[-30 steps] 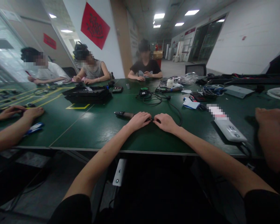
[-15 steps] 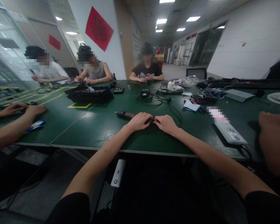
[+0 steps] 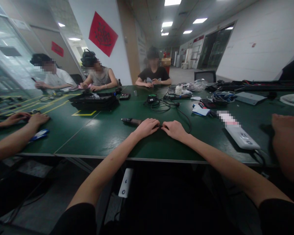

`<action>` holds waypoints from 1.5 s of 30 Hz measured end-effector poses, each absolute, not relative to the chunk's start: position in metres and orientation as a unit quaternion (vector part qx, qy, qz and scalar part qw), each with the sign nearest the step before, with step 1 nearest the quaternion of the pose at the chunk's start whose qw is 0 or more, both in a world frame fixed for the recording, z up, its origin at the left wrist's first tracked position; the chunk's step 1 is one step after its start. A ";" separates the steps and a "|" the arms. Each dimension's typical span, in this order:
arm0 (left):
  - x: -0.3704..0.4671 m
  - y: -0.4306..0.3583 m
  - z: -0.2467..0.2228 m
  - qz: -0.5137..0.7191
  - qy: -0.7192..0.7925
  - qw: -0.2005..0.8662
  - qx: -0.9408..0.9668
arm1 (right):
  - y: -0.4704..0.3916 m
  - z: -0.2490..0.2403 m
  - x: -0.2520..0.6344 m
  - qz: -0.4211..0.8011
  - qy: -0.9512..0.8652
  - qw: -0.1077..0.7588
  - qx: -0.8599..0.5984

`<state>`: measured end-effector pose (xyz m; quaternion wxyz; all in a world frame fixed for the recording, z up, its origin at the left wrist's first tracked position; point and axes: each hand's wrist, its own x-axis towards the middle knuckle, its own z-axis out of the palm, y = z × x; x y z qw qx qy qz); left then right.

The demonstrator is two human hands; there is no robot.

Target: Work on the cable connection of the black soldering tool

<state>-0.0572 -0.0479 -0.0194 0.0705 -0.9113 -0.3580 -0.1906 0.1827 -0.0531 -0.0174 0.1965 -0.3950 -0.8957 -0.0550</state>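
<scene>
A dark, rod-shaped tool (image 3: 131, 121) with a narrow metal tip lies on the green table (image 3: 107, 140), its tip pointing left. My left hand (image 3: 149, 127) is closed over the tool's right end, fingers bent around it. Just to the right, my right hand (image 3: 174, 129) has its fingers pinched together close to the left fingertips. What the right hand holds is too small and dark to make out. Behind both hands, a black cable (image 3: 185, 117) curves down toward the right hand.
A black tray (image 3: 94, 102) sits back left. Beyond my hands lie coiled cables (image 3: 159, 103). To the right are a blue-and-white glove (image 3: 201, 110) and a white power bank (image 3: 242, 137). Other people's hands rest at both table sides; three people sit opposite.
The view has shifted slightly. The dark part that showed between my fingertips is now mostly hidden. Both hands stay in nearly the same place.
</scene>
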 end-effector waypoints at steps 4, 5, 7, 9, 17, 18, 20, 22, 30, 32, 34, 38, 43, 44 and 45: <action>-0.057 -0.049 -0.018 -0.186 -0.355 0.073 -0.913 | -0.054 -0.016 0.182 -0.058 -0.892 0.197 -0.403; -0.057 -0.050 -0.018 -0.183 -0.351 0.074 -0.915 | -0.054 -0.016 0.182 -0.058 -0.893 0.198 -0.401; -0.057 -0.049 -0.018 -0.181 -0.351 0.077 -0.915 | -0.054 -0.016 0.182 -0.059 -0.894 0.199 -0.397; -0.056 -0.048 -0.019 -0.182 -0.361 0.082 -0.911 | -0.055 -0.016 0.182 -0.062 -0.893 0.201 -0.399; -0.054 -0.046 -0.020 -0.176 -0.375 0.100 -0.905 | -0.057 -0.013 0.181 -0.059 -0.890 0.180 -0.415; -0.054 -0.047 -0.020 -0.177 -0.373 0.098 -0.905 | -0.057 -0.013 0.181 -0.060 -0.890 0.177 -0.416; -0.055 -0.049 -0.019 -0.178 -0.362 0.095 -0.910 | -0.057 -0.012 0.181 -0.061 -0.889 0.176 -0.418; -0.056 -0.050 -0.019 -0.177 -0.350 0.092 -0.915 | -0.058 -0.012 0.181 -0.060 -0.889 0.176 -0.419; -0.056 -0.047 -0.020 -0.187 -0.354 0.090 -0.912 | -0.058 -0.012 0.181 -0.058 -0.888 0.183 -0.417; -0.056 -0.048 -0.019 -0.183 -0.348 0.090 -0.915 | -0.058 -0.012 0.181 -0.055 -0.889 0.184 -0.416; -0.056 -0.048 -0.019 -0.184 -0.354 0.089 -0.913 | -0.058 -0.012 0.181 -0.051 -0.889 0.185 -0.415; -0.055 -0.048 -0.019 -0.189 -0.368 0.089 -0.906 | -0.058 -0.013 0.181 -0.053 -0.889 0.188 -0.415; -0.055 -0.049 -0.018 -0.183 -0.354 0.086 -0.913 | -0.057 -0.013 0.181 -0.055 -0.887 0.185 -0.419; -0.055 -0.049 -0.018 -0.182 -0.357 0.085 -0.912 | -0.058 -0.013 0.181 -0.053 -0.887 0.184 -0.420; -0.055 -0.049 -0.018 -0.182 -0.361 0.086 -0.911 | -0.058 -0.013 0.181 -0.051 -0.887 0.184 -0.420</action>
